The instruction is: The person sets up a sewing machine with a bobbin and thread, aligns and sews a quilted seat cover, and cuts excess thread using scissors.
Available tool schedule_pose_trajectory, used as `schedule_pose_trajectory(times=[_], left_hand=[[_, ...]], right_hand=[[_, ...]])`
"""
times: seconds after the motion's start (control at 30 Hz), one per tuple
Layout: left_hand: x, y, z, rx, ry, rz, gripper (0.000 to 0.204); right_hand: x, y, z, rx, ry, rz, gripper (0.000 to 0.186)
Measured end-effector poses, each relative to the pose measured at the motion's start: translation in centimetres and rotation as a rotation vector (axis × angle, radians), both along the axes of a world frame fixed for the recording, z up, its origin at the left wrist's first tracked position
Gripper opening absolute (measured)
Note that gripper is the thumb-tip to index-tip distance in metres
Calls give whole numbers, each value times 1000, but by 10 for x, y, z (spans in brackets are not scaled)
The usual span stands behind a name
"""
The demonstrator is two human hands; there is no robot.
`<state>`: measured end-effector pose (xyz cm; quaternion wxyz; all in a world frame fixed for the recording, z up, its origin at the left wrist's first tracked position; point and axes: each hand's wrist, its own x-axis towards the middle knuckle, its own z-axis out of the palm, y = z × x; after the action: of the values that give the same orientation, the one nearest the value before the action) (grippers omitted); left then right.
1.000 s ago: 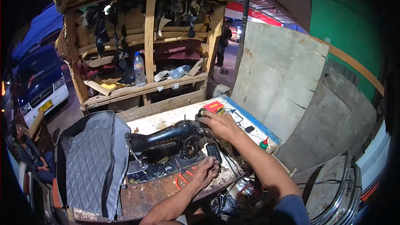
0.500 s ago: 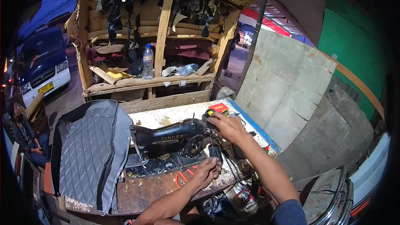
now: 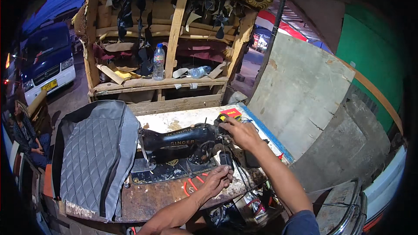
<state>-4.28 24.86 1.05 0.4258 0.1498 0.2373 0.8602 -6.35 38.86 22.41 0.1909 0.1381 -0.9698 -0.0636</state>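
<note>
A black sewing machine [image 3: 170,139] sits on a worn worktable [image 3: 156,204]. My right hand [image 3: 244,132] is closed with fingertips on the handwheel at the machine's right end; the exact grip is partly hidden. My left hand [image 3: 217,178] is pinched on a thin thread hanging from that end, just below a dark motor-like part [image 3: 225,159]. Orange-handled scissors [image 3: 189,187] lie left of that hand. A grey quilted cover [image 3: 91,161] lies beside the machine on the left. A red-and-yellow box [image 3: 231,113] sits behind my right hand.
A wooden frame [image 3: 176,30] with scraps and plastic bottles [image 3: 158,61] stands behind the table, a pale board [image 3: 300,95] to the right. A seated person [image 3: 30,143] is at the left, near a blue-and-white vehicle [image 3: 48,65]. Cables and tools [image 3: 252,204] fill a space below the table edge.
The view has swung slightly, shifting the scene right in the picture. Both hands stay in about the same places on and near the machine, with little visible change in their grips.
</note>
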Motion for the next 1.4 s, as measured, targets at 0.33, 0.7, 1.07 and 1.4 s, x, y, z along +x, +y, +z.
schedule_pose_trajectory(times=[0.33,0.7,1.07,1.4], left_hand=[[-1,2,-1,43,-46,-27,19],[-2,2,-2,35,-49,-19,18],[-1,1,1,4,-40,-15,18],[-1,1,-1,15,-38,-28,17]], right_hand=[[0,1,-2,5,6,1,45],[0,1,-2,-13,-13,4,46],[2,0,-1,-30,1,19,42],[0,2,-2,-13,-9,10,49]])
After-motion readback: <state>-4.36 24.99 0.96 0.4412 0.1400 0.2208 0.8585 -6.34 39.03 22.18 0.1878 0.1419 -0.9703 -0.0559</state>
